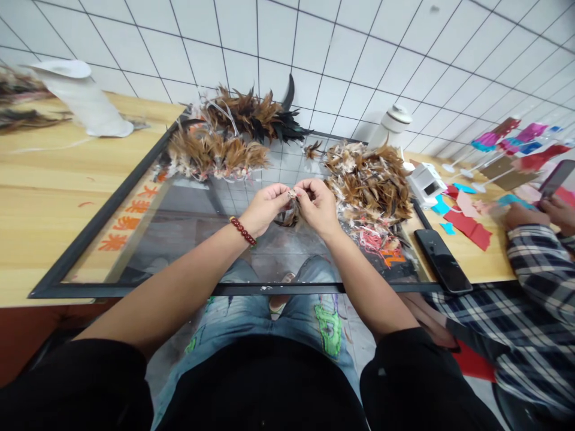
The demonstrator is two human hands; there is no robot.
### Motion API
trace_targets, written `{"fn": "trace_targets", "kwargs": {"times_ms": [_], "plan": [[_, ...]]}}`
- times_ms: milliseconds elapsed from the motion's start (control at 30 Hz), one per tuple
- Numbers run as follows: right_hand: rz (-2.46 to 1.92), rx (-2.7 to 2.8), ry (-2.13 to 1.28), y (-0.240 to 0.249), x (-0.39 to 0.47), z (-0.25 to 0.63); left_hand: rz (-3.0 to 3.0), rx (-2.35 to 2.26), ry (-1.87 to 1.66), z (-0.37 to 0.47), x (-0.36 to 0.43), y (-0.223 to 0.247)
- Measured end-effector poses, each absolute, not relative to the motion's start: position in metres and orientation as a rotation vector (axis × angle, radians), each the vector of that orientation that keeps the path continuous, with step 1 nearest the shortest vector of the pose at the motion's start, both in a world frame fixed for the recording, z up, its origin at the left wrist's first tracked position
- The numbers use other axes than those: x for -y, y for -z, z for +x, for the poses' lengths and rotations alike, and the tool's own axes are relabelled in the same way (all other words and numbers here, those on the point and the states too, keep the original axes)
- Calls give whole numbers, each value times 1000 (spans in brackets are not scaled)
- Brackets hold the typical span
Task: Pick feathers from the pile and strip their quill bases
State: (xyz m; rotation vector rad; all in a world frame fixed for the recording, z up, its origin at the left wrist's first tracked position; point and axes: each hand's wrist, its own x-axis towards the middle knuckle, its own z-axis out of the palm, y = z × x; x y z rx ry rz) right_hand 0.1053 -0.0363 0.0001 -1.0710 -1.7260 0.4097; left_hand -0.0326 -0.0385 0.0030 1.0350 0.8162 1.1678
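Observation:
Over the glass panel (188, 239), my left hand (266, 208) and my right hand (318, 206) meet at the fingertips. Both pinch a small bunch of dark feathers (291, 216), whose pale end sits between the fingers. A red bead bracelet (242, 231) circles my left wrist. Behind my left hand lie rows of brown feathers (215, 152) and darker feathers (256, 114). A large heap of brown feathers (371, 179) is just right of my right hand, with pink strings (372, 238) below it.
A black phone (442, 260) rests by the frame's right edge. Past it are a white device (426, 184), red scraps (469, 227) and a person's plaid sleeve (539, 257). A white cone (90, 99) stands at the left, a white container (390, 126) by the tiled wall.

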Motion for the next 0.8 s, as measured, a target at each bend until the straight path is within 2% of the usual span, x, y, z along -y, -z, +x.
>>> {"fn": "trace_targets", "kwargs": {"times_ms": [200,633,800], "plan": [[-1093,1728,-461,2,36,105,927,-807,-1152,-30,41,-4],[-1000,1365,-1139,5,30,102,899,-836,-1216,-34,37,-6],[-950,1411,-1137,3,33,99,962,-918,-1222,-31,37,-3]]}}
